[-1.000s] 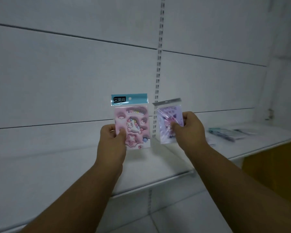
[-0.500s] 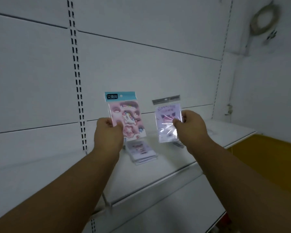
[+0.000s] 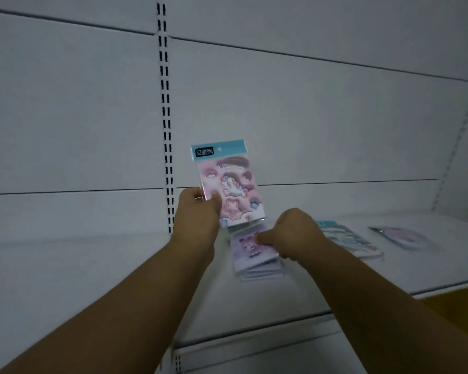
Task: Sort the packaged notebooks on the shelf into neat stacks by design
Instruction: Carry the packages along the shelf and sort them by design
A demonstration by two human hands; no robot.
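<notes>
My left hand (image 3: 197, 211) holds a pink unicorn notebook (image 3: 230, 184) upright above the white shelf (image 3: 92, 265); the pack has a teal header card. My right hand (image 3: 289, 233) is down on the shelf, fingers pinched on a purple notebook (image 3: 247, 245) that lies on top of a stack of purple notebooks (image 3: 257, 268). To the right lies a stack of blue-headed notebooks (image 3: 343, 236), and further right a single purple packaged notebook (image 3: 400, 236).
The white shelf back wall has a slotted upright (image 3: 166, 117) just left of my left hand. The shelf front edge (image 3: 335, 311) runs below my forearms. A yellow surface (image 3: 454, 298) shows under the shelf at the right.
My right hand has lowered the purple notebook from mid-air onto the purple stack on the shelf. My left hand still holds the pink unicorn notebook up. The view has swung, bringing the right-hand stacks in.
</notes>
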